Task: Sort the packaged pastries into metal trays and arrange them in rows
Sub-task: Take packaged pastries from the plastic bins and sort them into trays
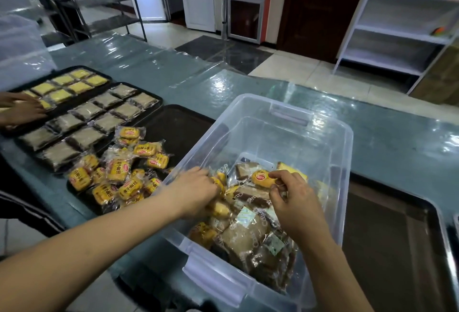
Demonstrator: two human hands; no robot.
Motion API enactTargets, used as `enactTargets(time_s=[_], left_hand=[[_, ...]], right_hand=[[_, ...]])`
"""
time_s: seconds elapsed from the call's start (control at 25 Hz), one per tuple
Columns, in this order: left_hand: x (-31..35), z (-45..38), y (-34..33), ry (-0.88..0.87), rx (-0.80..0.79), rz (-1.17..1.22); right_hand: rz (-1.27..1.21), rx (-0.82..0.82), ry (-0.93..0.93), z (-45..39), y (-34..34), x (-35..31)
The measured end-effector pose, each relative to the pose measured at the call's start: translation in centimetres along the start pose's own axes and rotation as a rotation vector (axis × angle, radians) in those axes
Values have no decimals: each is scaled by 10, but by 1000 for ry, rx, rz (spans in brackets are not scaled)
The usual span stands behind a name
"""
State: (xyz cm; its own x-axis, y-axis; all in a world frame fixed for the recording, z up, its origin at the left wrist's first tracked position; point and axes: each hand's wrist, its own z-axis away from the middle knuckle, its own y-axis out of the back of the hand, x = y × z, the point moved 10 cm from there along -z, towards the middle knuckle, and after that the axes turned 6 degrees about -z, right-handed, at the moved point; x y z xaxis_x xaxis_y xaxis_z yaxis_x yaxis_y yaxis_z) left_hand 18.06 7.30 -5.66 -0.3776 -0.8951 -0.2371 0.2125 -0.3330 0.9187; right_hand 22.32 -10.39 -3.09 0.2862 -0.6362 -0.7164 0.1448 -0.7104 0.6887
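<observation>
- Now our right hand pinches a yellow bun between thumb and fingers, lifted just above the heap in the clear bin.
- Our left hand is down in the bin too, fingers curled around yellow packets at the heap's left side.
- Brown cakes lie packed beneath both hands.
- Left of the bin, loose buns pile on a dark tray.
- Further left, a tray holds brown cakes in two rows, and another holds yellow cakes.
- Someone else's hand rests on that far tray, on the green worktop.
</observation>
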Motion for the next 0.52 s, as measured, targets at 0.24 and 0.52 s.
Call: enactTargets(time_s=[0.24, 0.52], left_hand=[[-7, -26, -15, 92, -23, -62], [-1, -33, -25, 95, -46, -93]], right_hand=[[18, -8, -12, 0, -2, 1], [34, -14, -5, -2, -5, 3]])
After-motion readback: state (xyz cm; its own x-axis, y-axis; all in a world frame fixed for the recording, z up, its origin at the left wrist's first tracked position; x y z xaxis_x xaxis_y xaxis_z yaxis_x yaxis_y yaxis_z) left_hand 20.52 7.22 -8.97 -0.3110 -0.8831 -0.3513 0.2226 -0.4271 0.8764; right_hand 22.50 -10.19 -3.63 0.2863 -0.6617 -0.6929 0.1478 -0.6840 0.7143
